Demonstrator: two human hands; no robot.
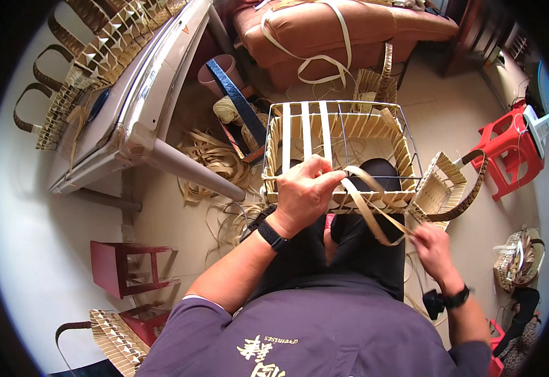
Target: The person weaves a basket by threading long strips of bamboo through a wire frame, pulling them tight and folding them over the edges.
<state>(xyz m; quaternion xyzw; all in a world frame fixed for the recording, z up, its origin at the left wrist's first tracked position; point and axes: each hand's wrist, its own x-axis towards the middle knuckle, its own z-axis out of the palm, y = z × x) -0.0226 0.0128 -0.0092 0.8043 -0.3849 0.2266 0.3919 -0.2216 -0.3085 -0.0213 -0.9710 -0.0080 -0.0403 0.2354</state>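
Observation:
A rectangular basket (pixel 368 125) with a dark wire frame and woven tan sides rests over my knees. Three pale flat strips (pixel 306 129) run across the left part of its wire top; the right part shows bare wires. At the basket's near edge my left hand (pixel 309 191) pinches a tan weaving strip (pixel 365 210), its fingers closed. The strip loops over the near rim and down to the right. Lower, beside the basket's near right corner, my right hand (pixel 432 251) is closed around the strip's trailing length. A small handled basket (pixel 441 185) sits just right of the big one.
Left stands a table (pixel 142 94) bearing several handled baskets (pixel 92 69). A heap of loose strips (pixel 205 166) lies on the floor near a pink bucket (pixel 221 68). Ahead is a brown padded seat (pixel 343 38); a red stool (pixel 513 147) stands right, a dark red stool (pixel 108 267) left.

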